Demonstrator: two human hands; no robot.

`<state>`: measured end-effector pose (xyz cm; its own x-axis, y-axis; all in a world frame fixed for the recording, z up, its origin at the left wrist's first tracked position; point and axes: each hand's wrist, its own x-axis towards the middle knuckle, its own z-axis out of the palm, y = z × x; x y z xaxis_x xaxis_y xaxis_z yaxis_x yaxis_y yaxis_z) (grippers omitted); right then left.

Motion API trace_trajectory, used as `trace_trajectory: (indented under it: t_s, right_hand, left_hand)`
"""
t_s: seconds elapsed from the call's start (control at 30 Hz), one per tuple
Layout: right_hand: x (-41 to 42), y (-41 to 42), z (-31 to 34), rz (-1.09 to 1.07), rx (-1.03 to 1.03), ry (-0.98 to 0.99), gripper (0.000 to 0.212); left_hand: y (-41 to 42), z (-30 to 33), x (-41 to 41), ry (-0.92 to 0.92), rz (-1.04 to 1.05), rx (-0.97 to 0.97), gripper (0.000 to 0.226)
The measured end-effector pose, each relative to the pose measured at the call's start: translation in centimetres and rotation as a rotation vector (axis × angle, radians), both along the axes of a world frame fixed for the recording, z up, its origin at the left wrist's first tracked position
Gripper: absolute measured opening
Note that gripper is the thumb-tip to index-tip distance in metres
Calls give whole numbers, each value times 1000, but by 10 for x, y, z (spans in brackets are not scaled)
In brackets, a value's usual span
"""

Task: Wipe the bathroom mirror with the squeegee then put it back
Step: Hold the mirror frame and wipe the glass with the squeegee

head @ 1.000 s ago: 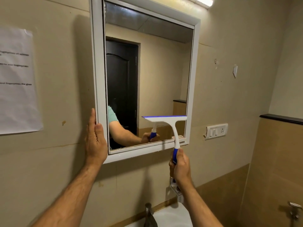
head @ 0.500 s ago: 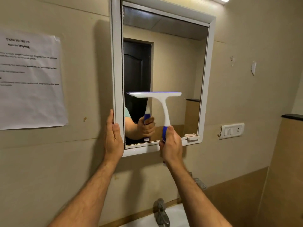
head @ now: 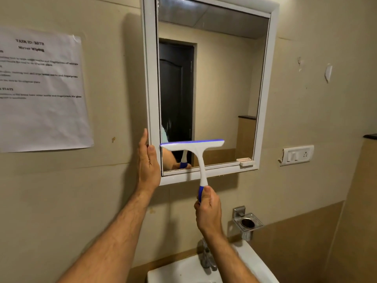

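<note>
Squeegee [head: 199, 154]: lay across the lower left of the mirror [head: 220, 82] glass, blade level with its blue edge up, white stem running down toward 5 o'clock past the bottom frame
Handle: blue end sat inside the right hand [head: 208, 209], below the frame at 6 o'clock from the blade
Right fingers: curled tight around the handle, thumb tip up at 12 o'clock on the blue grip
Left hand [head: 148, 162]: pressed flat on the frame's left edge, at 9 o'clock from the blade, fingers straight and together, thumb on the frame front just beside the blade tip
Sink [head: 179, 270]: at 6 o'clock, tap [head: 207, 256] above it
Cup holder [head: 247, 222]: on the wall at 3 o'clock from the right hand
Paper sheet [head: 40, 90]: taped at far 9 o'clock
Switch plate [head: 297, 155]: at 3 o'clock from the mirror
</note>
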<state>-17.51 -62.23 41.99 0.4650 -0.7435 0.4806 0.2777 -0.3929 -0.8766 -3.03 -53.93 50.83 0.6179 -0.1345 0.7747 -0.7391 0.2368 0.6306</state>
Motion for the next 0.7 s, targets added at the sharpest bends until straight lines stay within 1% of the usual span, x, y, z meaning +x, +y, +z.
trace_trajectory:
  t_s: [0.1,0.2,0.3,0.4,0.53,0.63,0.7]
  right_hand:
    - [-11,2,-30,-21,15,65,50]
    - [-21,5,-52,-35,28,118,47]
    - [-27,6,-53,-67,12,157,46]
    - [-35,9,-44,-40,52,169,43]
    - [-46,24,-41,8,85,135,45]
    - [-46,48,-47,46,97,164,49]
    - [-46,69,-52,91,145,145,47]
  left_hand:
    - [2,0,-5,8,-8,6,45]
    - [6,-2,-8,48,-30,48,46]
    - [14,-5,-11,80,-45,112,48]
    - [28,-10,-17,84,-30,186,47]
    - [51,-39,-34,107,36,254,47]
    - [79,-69,-53,92,106,320,48]
    - [104,-94,-61,86,160,358,49]
